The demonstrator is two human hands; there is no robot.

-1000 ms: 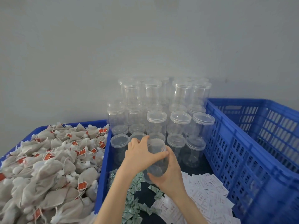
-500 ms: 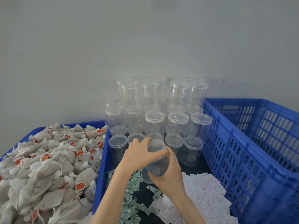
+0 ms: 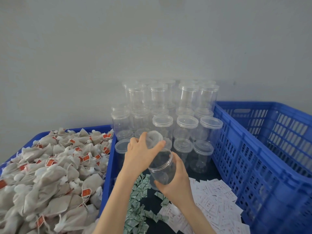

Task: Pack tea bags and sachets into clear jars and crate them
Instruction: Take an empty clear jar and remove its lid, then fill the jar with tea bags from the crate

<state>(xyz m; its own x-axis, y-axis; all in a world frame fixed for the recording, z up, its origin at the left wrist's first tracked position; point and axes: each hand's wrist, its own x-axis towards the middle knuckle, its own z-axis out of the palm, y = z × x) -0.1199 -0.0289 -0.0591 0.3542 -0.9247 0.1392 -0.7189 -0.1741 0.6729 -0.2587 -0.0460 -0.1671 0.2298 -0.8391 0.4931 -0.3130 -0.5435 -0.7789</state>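
Green sachets [image 3: 138,203], white sachets [image 3: 214,206] loose at near edge, in reach for filling. Right hand [image 3: 175,179] wraps open jar [image 3: 162,168], tilted mouth toward left, likely for loading. Left hand [image 3: 143,152] grips removed lid [image 3: 154,138] just above jar mouth. Tea bags [image 3: 50,174] heaped left. Capped empty jars [image 3: 168,115] stacked behind. Blue crate [image 3: 263,149] right.

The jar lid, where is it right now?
Head view, centre: the lid is off, held in the left hand just above the open jar gripped by the right hand.
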